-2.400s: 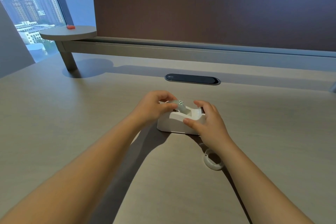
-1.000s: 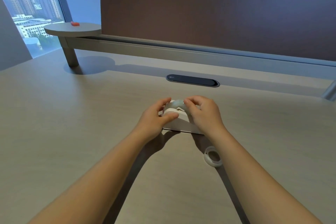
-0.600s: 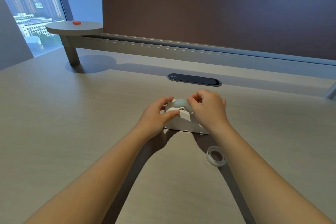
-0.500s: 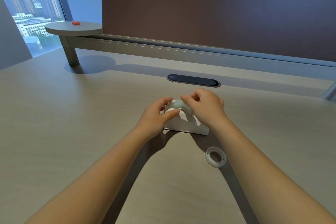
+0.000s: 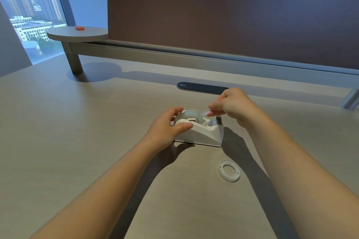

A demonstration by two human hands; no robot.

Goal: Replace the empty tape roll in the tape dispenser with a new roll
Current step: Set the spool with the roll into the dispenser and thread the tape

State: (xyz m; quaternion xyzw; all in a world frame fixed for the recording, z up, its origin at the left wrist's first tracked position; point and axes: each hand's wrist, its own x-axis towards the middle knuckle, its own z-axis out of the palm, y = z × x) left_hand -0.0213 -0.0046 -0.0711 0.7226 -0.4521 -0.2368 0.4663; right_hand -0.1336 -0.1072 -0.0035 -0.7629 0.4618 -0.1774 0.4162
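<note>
A white tape dispenser (image 5: 204, 135) stands on the desk in the middle of the view, cutter end to the right. A clear tape roll (image 5: 192, 115) sits in its cradle. My left hand (image 5: 167, 128) grips the dispenser's left end, thumb on the near side, fingers over the back. My right hand (image 5: 231, 105) hovers just above the cutter end and pinches the loose end of the tape between thumb and forefinger, lifted off the roll. An empty white tape core (image 5: 229, 170) lies flat on the desk near my right forearm.
A dark oval cable grommet (image 5: 200, 88) is set into the desk behind the dispenser. A brown partition screen (image 5: 233, 15) runs along the back. A round side shelf (image 5: 77, 34) at the back left carries a small red object (image 5: 79, 28).
My right hand has moved right and up from the top of the roll, drawing the tape end toward the cutter. The left hand has kept its hold on the dispenser.
</note>
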